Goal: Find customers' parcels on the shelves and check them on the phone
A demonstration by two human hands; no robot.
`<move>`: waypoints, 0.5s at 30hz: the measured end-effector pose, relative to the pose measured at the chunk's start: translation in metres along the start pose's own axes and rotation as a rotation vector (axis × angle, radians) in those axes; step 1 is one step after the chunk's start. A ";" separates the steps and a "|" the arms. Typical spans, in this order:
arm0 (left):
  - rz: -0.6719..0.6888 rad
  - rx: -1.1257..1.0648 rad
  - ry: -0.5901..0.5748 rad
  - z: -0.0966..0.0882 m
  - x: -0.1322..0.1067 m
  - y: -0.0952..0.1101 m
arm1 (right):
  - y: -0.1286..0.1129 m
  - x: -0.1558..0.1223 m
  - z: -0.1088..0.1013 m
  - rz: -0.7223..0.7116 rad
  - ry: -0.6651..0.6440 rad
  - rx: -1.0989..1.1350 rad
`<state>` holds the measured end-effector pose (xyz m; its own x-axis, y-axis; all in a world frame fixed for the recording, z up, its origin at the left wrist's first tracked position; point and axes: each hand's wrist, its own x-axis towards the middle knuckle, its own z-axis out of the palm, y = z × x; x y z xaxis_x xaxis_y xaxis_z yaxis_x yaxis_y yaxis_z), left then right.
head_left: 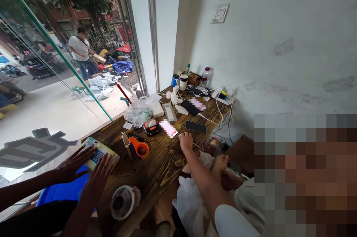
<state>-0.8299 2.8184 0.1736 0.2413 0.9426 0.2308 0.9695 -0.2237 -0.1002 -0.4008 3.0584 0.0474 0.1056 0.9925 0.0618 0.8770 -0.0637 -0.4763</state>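
Observation:
A pale yellow pack with a blue-and-white label (115, 158) lies at the left edge of the wooden table. My left hand (80, 159) rests flat across its near left part, fingers stretched out. Beside it, my right hand (100, 166) lies on the pack's right part, its fingers also extended over the label. Neither hand is wrapped round the pack. Just right of it are an orange tape dispenser (142, 149) and a scraper-like tool with a light blade (126, 144). Closer to me stands a clear plastic tub (129, 199) with a dark round thing inside.
Another person's hand (186, 142) touches the table near a lit phone (169, 128) and a dark phone (195, 127). A plastic bag (141, 112), bottles, cables and a power strip (222, 97) crowd the back. A blue bin (65, 188) stands below my arms, beside the glass.

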 end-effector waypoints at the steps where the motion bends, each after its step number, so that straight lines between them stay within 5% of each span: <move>1: 0.054 0.047 -0.004 0.003 -0.002 -0.001 | -0.002 0.006 -0.010 0.031 0.060 0.027; 5: 0.103 0.154 0.077 0.010 -0.009 -0.006 | -0.017 0.044 -0.062 0.166 0.336 0.189; 9: 0.157 0.178 0.181 0.018 -0.019 -0.005 | -0.050 0.097 -0.112 0.085 0.554 0.366; 12: 0.233 0.236 0.192 0.019 -0.021 -0.002 | -0.083 0.133 -0.135 -0.064 0.597 0.460; 15: 0.223 0.258 0.089 0.013 -0.013 0.001 | -0.109 0.153 -0.135 -0.246 0.458 0.558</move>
<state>-0.8324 2.8091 0.1579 0.4594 0.8498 0.2583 0.8526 -0.3403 -0.3966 -0.4165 3.2027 0.2272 0.2283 0.8210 0.5232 0.5462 0.3369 -0.7669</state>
